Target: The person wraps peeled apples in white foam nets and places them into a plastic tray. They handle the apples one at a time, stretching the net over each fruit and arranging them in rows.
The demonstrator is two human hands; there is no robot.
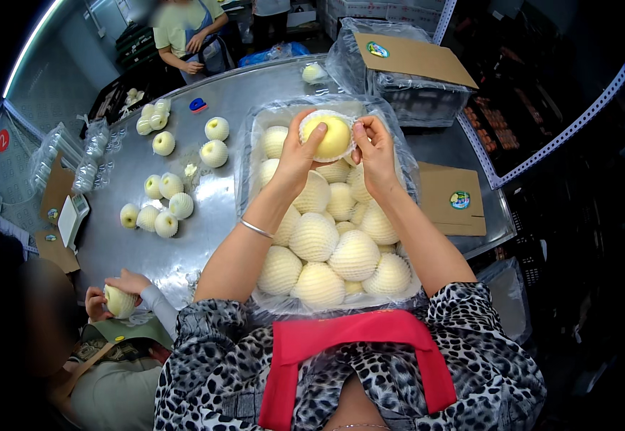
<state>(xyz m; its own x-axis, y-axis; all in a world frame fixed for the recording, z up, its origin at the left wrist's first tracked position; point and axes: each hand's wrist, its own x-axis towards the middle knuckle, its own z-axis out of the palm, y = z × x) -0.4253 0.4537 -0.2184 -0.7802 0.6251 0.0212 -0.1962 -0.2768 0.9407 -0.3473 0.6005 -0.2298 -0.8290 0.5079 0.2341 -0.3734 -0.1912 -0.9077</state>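
Observation:
Above a plastic-lined crate (pixel 253 116), my left hand (pixel 297 148) holds a yellow-green fruit (pixel 336 137), likely an apple or pear, with the thumb across its bare face. A white foam net sleeve (pixel 312 121) rings the fruit and leaves its upper face uncovered. On the other side my right hand (pixel 372 148) pinches the sleeve's edge between thumb and fingers. Many more fruits in foam nets (pixel 314 237) are heaped in the crate below, partly hidden by my hands and forearms.
On the metal table (pixel 113 237), several netted fruits (pixel 181 205) sit left. A digital scale (pixel 71 221) and clear plastic packs (pixel 92 153) line its far-left side. Flat cardboard (pixel 452 199) lies right of the crate; a wrapped crate (pixel 420 97) stands behind. A co-worker's hands (pixel 121 293) hold another fruit.

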